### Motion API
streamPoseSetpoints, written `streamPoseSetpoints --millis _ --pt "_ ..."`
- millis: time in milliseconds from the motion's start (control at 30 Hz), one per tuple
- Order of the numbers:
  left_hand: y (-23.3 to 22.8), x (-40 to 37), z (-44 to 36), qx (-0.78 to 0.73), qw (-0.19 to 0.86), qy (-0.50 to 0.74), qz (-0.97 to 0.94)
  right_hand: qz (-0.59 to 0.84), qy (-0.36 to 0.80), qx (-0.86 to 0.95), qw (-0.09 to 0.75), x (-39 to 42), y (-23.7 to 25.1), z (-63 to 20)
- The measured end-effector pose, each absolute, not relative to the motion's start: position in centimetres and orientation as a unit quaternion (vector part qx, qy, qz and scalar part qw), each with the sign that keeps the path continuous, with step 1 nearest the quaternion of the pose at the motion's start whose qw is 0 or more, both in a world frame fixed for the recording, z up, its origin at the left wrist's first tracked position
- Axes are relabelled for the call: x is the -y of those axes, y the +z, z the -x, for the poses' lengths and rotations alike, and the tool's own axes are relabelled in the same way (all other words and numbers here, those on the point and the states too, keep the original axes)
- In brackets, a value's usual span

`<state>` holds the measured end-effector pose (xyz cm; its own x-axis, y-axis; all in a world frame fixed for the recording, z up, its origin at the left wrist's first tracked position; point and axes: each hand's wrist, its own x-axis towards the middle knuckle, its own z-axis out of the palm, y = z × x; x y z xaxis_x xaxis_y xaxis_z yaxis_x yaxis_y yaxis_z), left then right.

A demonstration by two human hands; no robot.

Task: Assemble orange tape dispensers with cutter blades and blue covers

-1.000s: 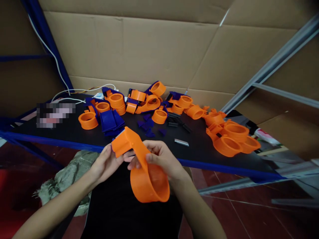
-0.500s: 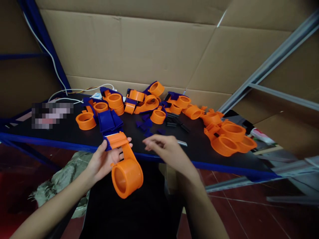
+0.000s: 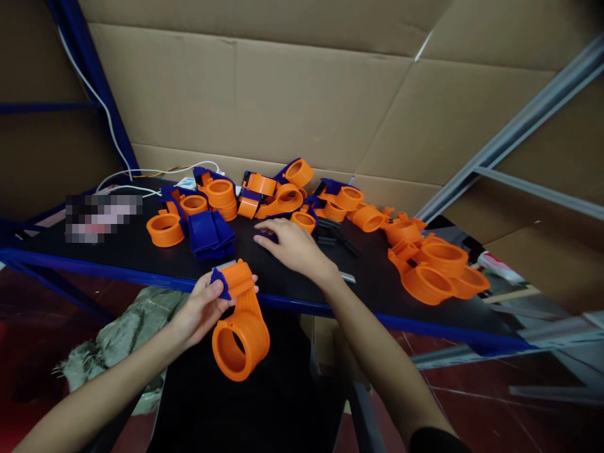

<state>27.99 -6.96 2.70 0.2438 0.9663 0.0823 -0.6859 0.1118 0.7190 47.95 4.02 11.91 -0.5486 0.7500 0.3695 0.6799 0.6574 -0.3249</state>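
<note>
My left hand [image 3: 204,307] grips an orange tape dispenser body [image 3: 240,327] by its top end, where a blue piece with a toothed metal edge sits; the round ring hangs down in front of the table's edge. My right hand [image 3: 291,246] reaches over the black table [image 3: 127,255] with its fingers down on small dark blue parts [image 3: 267,236] in the middle. Whether it holds one of them is hidden by the fingers.
Many orange dispenser rings [image 3: 166,229] and blue covers [image 3: 207,230] lie across the table's back. A stack of orange bodies [image 3: 434,264] sits at the right. Black strips [image 3: 336,236] and a metal blade [image 3: 348,277] lie near my right hand. Cardboard walls stand behind; white cables [image 3: 141,173] at back left.
My right hand let go of the orange dispenser and moved forward onto the table's small blue parts. My left hand kept the dispenser, which swung down and turned.
</note>
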Motion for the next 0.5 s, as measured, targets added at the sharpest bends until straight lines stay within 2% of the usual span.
streamPoseSetpoints --millis 100,267,500 --pt "2.2 7.2 -28.4 -0.205 0.715 0.57 -0.347 0.424 0.073 0.876 0.216 -4.7 12.0 -44.0" --pt "1.8 7.0 -28.6 -0.22 0.707 0.573 -0.35 0.427 -0.005 0.88 0.209 -7.0 12.5 -37.0" --pt "2.1 6.3 -28.5 -0.264 0.661 0.597 -0.37 0.496 0.067 0.846 0.183 -10.2 12.2 -33.9"
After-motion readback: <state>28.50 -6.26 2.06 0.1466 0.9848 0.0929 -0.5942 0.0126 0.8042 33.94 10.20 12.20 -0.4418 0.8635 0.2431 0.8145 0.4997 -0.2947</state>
